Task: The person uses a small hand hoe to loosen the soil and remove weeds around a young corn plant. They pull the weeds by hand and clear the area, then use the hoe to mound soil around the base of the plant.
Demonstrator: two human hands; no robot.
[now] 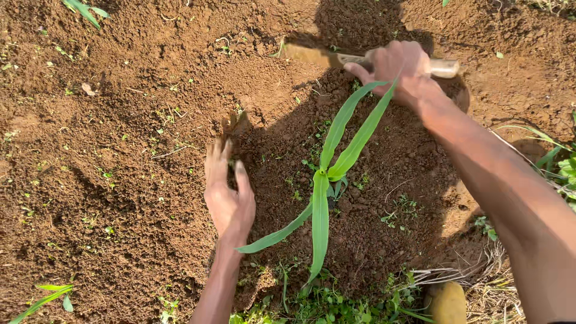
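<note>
The right hand (pixel 399 67) is clenched around the wooden handle of a hoe (pixel 336 58), its blade in the soil (pixel 120 180) behind a young maize plant (pixel 321 192). The left hand (pixel 228 192) lies flat and released, fingers pressing loose earth just left of the plant.

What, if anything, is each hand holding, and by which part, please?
The right hand grips a blade tool by its pale wooden handle, the blade lying on the soil. The left hand holds nothing; it rests open on the soil beside the young plant.
</note>
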